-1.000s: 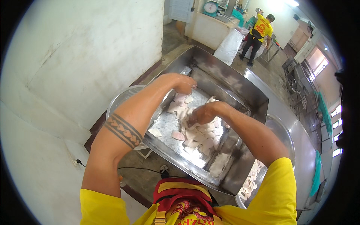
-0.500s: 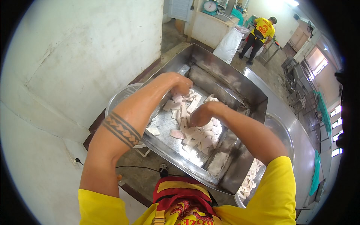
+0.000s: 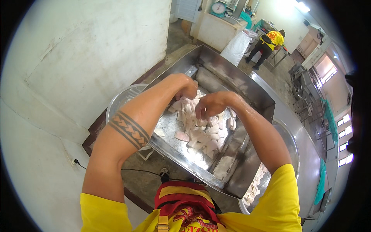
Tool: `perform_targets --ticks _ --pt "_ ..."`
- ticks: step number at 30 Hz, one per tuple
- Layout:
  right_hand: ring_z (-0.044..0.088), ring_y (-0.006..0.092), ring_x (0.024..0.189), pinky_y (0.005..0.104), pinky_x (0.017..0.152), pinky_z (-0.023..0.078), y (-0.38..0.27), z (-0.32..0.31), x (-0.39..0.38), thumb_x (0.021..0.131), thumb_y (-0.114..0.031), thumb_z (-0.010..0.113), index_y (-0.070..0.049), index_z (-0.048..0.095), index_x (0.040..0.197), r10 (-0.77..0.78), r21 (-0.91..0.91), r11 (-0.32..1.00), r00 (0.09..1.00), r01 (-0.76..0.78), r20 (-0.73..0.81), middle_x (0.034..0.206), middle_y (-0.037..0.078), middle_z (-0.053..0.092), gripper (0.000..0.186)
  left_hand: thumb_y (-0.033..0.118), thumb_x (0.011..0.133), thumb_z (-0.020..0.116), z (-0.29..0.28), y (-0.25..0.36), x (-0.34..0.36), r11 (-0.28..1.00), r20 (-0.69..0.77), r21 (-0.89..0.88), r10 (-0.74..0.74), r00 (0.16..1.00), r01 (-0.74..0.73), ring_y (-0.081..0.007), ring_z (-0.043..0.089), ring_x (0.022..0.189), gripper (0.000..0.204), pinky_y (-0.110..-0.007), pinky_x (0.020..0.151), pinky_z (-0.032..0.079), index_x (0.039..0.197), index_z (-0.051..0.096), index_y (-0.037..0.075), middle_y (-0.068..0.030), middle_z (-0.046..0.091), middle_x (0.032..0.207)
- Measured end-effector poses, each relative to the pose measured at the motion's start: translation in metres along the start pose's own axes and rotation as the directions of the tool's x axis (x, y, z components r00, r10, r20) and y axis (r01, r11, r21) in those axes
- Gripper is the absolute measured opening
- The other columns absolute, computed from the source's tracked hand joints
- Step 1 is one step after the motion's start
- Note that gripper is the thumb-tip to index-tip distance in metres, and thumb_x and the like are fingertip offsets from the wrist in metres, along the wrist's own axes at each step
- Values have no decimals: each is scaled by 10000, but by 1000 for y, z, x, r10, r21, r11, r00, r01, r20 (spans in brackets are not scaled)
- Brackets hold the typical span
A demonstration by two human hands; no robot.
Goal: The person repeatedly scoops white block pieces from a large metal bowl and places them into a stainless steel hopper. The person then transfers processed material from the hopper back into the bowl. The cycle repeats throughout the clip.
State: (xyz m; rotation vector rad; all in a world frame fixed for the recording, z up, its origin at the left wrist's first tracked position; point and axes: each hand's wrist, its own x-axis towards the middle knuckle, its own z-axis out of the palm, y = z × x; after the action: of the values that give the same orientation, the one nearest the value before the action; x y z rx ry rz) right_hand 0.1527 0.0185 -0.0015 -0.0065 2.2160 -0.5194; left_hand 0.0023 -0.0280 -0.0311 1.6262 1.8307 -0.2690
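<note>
Pale pinkish-white flat pieces, perhaps raw skin or fat, lie in a loose pile on the bottom of a deep metal tray in front of me. My left hand reaches to the far left part of the pile, its fingers curled down and mostly hidden behind the hand. Close to its right, my right hand is over the middle of the pile with fingers bent downward among the pieces. What either hand grips cannot be made out. A few pieces lie apart near the tray's left side.
A round metal basin with more pale pieces stands under the tray's right side, another basin under its left. A wall rises at left. Farther off are a white sack, a dial scale and a person bending over.
My right hand has moved up and away from the pile's middle, closer to my left hand, which has barely shifted. More pieces show at the right. The distant person bends lower.
</note>
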Motion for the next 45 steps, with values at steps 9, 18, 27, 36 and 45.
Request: perform_targets --ticks 9,18,27,36,45 --pt "664 212 1010 394 909 509 -15 67 63 959 -262 593 -117 610 1301 -63 256 961 819 -104 570 1103 114 682 372 234 944 532 0 -1 -3 997 76 -55 50 996 -46 -285 741 968 526 -429 859 591 1412 524 -6 -190 584 1396" --pt "624 173 734 345 665 534 41 15 34 918 -224 589 -61 718 1020 171 144 971 974 -192 146 973 79 731 232 253 956 531 -1 0 -4 999 101 -40 22 995 -19 -273 742 968 511 -431 877 583 1401 534 1 -178 573 1418" --pt "662 319 1009 432 911 520 -6 37 43 917 -221 543 -7 598 1299 75 -333 942 955 27 288 1222 198 661 441 266 957 536 2 -5 0 991 105 -132 51 993 -37 -279 742 961 529 -418 860 590 1408 515 -10 -191 582 1398" --pt "686 333 1061 368 833 569 3 47 7 661 -338 901 65 461 1378 507 -222 808 836 -546 -210 1162 222 691 933 235 980 540 -5 -1 -7 991 144 -133 45 989 -26 -333 725 1000 548 -413 841 607 1440 455 -51 -226 490 1481" --pt "720 280 941 399 711 629 33 29 28 759 -262 805 -97 606 1322 328 195 942 871 -273 -367 1168 155 685 620 249 973 568 -4 -3 -3 984 184 -173 79 980 -47 -328 715 1034 597 -396 866 610 1445 422 -86 -255 466 1487"
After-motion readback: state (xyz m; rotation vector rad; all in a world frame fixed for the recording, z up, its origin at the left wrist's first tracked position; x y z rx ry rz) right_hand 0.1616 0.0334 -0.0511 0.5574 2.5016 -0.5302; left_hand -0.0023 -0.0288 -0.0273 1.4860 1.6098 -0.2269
